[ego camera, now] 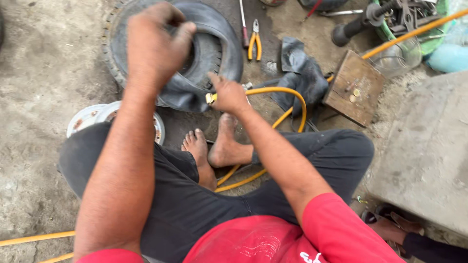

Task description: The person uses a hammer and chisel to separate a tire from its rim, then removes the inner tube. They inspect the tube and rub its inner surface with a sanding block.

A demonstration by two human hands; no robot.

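a white wheel rim (90,117) lies on the dirt ground (39,73) at the left, partly under the person's left knee. above it a small black tyre (117,44) lies flat near the top edge of the ground, with a black inner tube (214,44) bulging out of it. the left hand (156,44) is closed in a grip on the upper edge of the inner tube, fingers curled over the rubber. just right and lower, the right hand (229,95) is closed around the brass end of a yellow air hose (292,97) and presses it against the tube's lower edge; the hands are apart. the hose loops right, then runs back under the person's bare feet (214,146). orange-handled pliers (254,41) lie by the top edge, beside the tyre. a loose piece of black rubber (304,73) lies right of the hose loop, touching a wooden block (353,87). a clear glass jar (397,58) stands beyond it, and a grey concrete slab (429,146) fills the right edge.
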